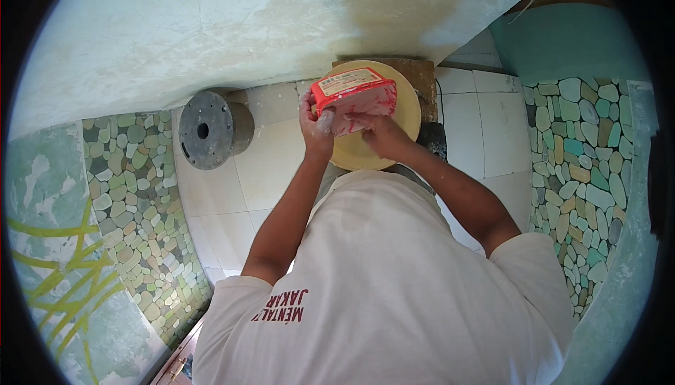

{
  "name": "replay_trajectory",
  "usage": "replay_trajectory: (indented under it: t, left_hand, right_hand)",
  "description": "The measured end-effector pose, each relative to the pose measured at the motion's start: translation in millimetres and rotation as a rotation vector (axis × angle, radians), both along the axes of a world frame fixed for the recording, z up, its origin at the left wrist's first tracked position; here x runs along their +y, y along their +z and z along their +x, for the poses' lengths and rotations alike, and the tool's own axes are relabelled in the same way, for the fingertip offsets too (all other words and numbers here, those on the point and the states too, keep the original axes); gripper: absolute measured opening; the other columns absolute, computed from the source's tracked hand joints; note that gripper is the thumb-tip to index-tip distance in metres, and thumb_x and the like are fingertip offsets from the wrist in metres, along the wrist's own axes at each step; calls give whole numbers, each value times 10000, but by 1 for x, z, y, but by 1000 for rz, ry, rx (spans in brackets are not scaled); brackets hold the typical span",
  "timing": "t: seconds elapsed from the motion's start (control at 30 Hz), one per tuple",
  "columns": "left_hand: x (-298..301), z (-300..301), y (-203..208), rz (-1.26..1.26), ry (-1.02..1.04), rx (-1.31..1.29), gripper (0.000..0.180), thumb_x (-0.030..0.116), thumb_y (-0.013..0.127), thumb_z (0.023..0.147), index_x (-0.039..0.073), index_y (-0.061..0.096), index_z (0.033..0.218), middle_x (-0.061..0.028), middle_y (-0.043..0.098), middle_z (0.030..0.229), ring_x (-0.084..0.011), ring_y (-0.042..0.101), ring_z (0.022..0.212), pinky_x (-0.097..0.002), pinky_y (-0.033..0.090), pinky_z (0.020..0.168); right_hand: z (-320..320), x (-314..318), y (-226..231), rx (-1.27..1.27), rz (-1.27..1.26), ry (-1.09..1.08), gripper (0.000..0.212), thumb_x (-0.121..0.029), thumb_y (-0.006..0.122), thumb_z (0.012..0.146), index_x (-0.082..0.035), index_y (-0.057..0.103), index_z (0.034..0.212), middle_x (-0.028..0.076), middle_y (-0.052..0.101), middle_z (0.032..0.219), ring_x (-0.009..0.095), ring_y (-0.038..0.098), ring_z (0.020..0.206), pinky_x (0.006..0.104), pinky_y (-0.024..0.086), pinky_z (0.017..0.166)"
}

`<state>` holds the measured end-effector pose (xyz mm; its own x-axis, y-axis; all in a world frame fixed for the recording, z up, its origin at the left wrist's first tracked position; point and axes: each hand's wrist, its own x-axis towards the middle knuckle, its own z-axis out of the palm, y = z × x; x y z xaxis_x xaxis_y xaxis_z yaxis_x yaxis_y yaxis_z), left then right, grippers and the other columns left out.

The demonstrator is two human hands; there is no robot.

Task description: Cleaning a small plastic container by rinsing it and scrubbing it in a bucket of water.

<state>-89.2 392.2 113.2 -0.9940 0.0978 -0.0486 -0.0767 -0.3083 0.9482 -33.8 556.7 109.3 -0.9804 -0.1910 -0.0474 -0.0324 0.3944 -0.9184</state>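
A red plastic tub (357, 87) with a paper label is tipped on its side in front of me, its inner wall smeared white and pink. My left hand (316, 128) grips its left side, the thumb coated with pale residue. At the tub's mouth is my right hand (385, 136), its fingers curled in against the inner wall; whether they pinch anything is too small to make out. Directly beneath both hands lies a round, pale yellow basin (410, 107), partly covered by the tub and my hands.
Behind the basin a brown wooden board (422, 79) rests near the pale wall (232, 26). A grey flanged cylinder (211, 130) stands on the white tiles (271, 174) at left. Something dark (434, 140) sits right of the basin. Pebble-mosaic bands (137, 195) run along both sides.
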Motion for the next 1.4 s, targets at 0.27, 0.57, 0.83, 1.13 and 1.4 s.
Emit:
replay_trajectory:
  t: [0.27,0.57,0.83,1.13,1.4]
  left_hand:
    - [13,11,2,126,50,-23,695,266,646,784,-10,338,1342,-100,510,1231,-174,517,1089,-328,413,972]
    - [10,12,-2,116,56,-23,661,279,606,797,7,343,1339,-98,501,1225,-187,505,1109,-338,411,983]
    - [10,14,4,89,74,-59,642,243,587,794,10,343,1341,-102,499,1233,-185,509,1104,-339,411,983]
    - [21,5,24,-16,50,47,679,180,569,753,-16,325,1355,-94,503,1212,-177,498,1104,-325,399,986]
    - [23,7,23,46,109,40,678,198,570,746,-21,333,1343,-90,498,1207,-162,503,1063,-302,418,935]
  right_hand:
    - [6,-33,15,-23,-91,-110,378,17,575,848,-33,564,1223,182,670,992,268,670,894,351,522,785]
    - [8,-29,6,-49,-247,-127,202,62,595,850,19,613,1047,117,693,934,158,671,867,285,529,757]
    - [7,-28,7,-222,-431,-161,199,66,589,857,-10,618,1039,51,669,853,93,627,707,249,520,595]
    - [6,-26,12,-107,-377,-306,248,49,601,851,-30,608,1085,37,635,783,72,564,574,238,460,462]
    - [-1,-16,3,45,-281,-235,179,45,610,839,-22,613,1005,31,642,783,70,576,606,236,459,486]
